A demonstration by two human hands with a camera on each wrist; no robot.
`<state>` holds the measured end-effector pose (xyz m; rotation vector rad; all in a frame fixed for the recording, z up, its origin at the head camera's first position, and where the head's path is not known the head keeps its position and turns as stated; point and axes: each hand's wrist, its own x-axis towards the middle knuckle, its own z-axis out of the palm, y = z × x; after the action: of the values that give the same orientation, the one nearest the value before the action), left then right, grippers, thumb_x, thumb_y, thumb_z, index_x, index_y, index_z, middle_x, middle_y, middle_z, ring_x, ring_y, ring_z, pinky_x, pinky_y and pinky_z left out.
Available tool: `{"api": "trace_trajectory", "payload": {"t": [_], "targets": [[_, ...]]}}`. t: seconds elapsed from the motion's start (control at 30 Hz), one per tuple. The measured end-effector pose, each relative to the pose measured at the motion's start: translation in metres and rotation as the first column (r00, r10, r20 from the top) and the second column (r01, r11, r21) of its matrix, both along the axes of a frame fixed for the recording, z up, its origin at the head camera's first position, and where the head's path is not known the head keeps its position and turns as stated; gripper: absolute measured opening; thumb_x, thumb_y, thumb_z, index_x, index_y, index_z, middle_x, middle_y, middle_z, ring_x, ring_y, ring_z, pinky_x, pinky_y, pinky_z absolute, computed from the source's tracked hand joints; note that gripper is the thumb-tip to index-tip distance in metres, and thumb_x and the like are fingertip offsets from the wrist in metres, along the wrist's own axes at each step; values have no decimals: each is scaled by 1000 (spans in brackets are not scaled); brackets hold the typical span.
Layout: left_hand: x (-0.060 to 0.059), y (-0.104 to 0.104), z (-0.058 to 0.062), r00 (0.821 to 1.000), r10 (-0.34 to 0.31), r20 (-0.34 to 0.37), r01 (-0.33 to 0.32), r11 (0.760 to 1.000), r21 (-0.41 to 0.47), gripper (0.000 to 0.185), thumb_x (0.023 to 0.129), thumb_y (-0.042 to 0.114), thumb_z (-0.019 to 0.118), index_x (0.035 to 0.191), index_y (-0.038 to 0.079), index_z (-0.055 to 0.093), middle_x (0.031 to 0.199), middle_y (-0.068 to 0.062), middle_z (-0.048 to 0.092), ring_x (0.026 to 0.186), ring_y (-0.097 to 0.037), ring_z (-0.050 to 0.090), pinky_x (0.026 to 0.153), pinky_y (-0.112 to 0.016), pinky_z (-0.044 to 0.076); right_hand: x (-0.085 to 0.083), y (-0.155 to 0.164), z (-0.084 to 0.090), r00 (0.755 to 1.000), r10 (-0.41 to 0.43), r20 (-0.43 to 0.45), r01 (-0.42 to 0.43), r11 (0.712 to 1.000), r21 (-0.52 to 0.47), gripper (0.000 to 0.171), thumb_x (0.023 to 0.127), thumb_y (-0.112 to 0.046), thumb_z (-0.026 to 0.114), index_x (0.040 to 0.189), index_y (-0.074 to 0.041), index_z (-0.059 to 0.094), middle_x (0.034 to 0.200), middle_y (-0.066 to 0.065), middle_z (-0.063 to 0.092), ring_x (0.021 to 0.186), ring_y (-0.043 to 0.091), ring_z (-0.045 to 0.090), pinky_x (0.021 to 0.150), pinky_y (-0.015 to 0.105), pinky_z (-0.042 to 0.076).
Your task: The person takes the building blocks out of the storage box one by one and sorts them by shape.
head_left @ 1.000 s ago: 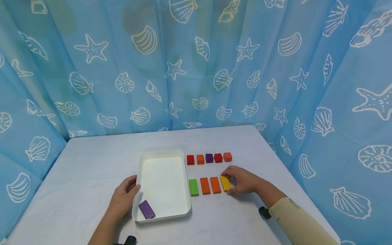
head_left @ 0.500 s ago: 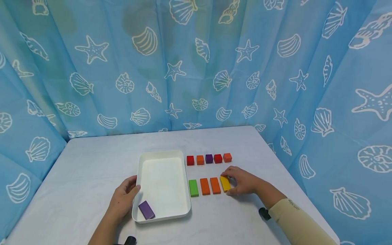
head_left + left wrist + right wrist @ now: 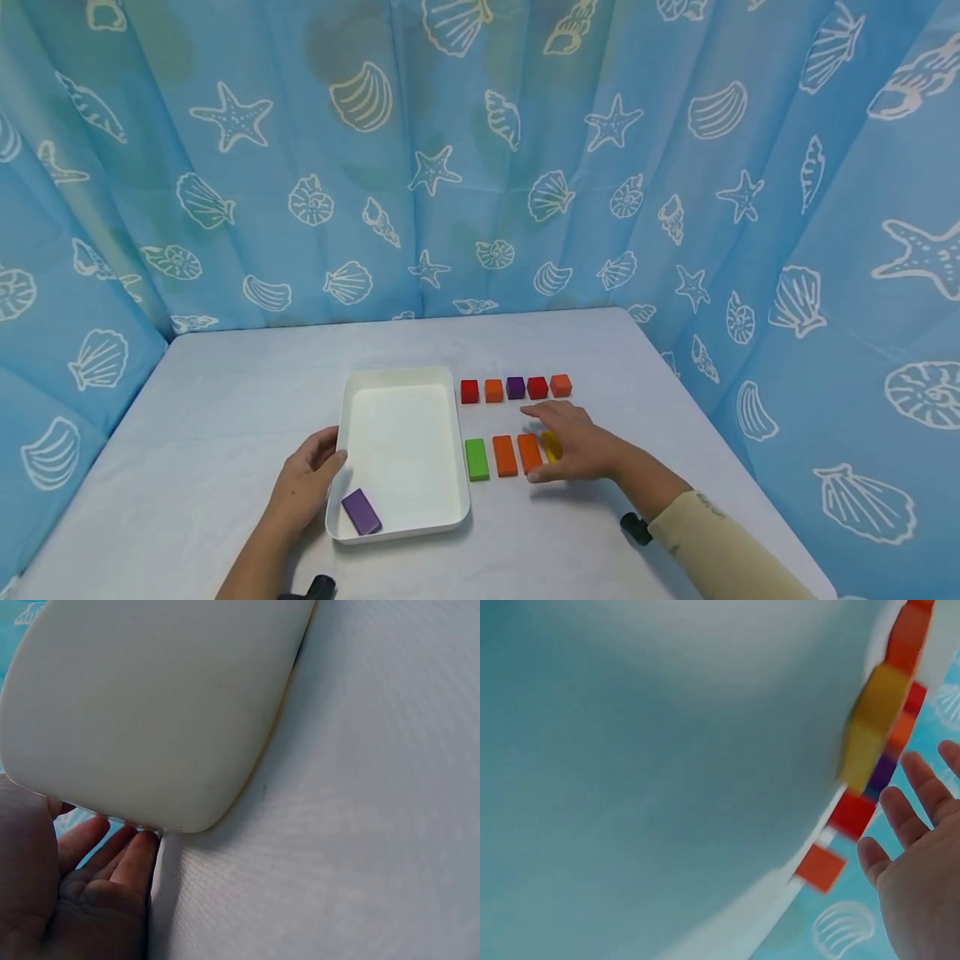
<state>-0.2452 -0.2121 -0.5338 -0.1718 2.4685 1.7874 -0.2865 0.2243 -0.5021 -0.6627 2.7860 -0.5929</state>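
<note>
A white tray [image 3: 405, 450] lies on the table, and one purple rectangular block [image 3: 362, 511] rests at an angle in its near left corner. My left hand [image 3: 303, 479] grips the tray's left side, thumb over the rim and fingers outside. In the left wrist view, several fingers [image 3: 135, 862] meet the tray's outer wall [image 3: 165, 735]. My right hand [image 3: 577, 443] hovers with fingers spread over the yellow block [image 3: 552, 447], partly hiding it, its thumb near the orange block [image 3: 529, 454]. Nothing is between its fingers. The right wrist view shows that yellow block [image 3: 870, 731] beside the hand [image 3: 922, 862].
A green block [image 3: 477, 460] and another orange block [image 3: 505, 456] complete the near row, right of the tray. Behind runs a row of small cubes: red [image 3: 469, 392], orange [image 3: 493, 391], purple [image 3: 515, 387], red [image 3: 537, 387], orange [image 3: 561, 385]. A blue seashell curtain [image 3: 450, 167] surrounds the table.
My right hand has let go of the yellow block, opened its fingers and shifted slightly left above it. The left hand and the tray stay in place.
</note>
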Motion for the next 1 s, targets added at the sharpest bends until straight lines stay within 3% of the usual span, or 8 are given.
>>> {"api": "trace_trajectory", "payload": {"t": [0.2,0.47,0.67,0.8,1.0], "targets": [[-1,2,1,1000,-1,1,1,1000,-5,54,110,21,57,161,6,42,162,-20,46,151,-39,42,122,-55,36,4,-27,12,998,60,0,-59,997,-48,101,81,-56,88,164,-21,42,166,6,39,153,34,31,115,71,39],[-1,5,4,1000,3,-3,-3,1000,-14,54,110,20,57,160,5,42,161,-21,46,151,-40,41,123,-55,35,5,-67,26,986,161,38,-153,974,-170,96,87,-51,85,166,-24,38,165,-1,38,151,23,33,111,59,50],[0,3,4,1000,-7,-9,7,1000,-6,55,110,19,57,160,3,41,161,-23,46,151,-40,41,123,-55,35,5,-103,31,970,233,65,-216,957,-196,91,89,-52,82,164,-25,39,167,-3,37,152,21,34,114,59,47],[0,0,3,1000,-15,-17,15,1000,-7,55,110,19,57,160,3,41,162,-23,45,151,-40,41,123,-55,35,5,-129,28,941,330,70,-313,932,-185,87,93,-50,80,164,-24,40,165,-5,38,149,16,37,117,49,46],[1,0,2,1000,-19,-24,19,1000,-5,55,111,19,56,161,3,40,162,-23,44,152,-41,40,123,-55,35,5,-164,25,872,482,80,-468,871,-148,82,95,-46,80,162,-19,42,160,-7,44,143,8,39,119,33,42]]}}
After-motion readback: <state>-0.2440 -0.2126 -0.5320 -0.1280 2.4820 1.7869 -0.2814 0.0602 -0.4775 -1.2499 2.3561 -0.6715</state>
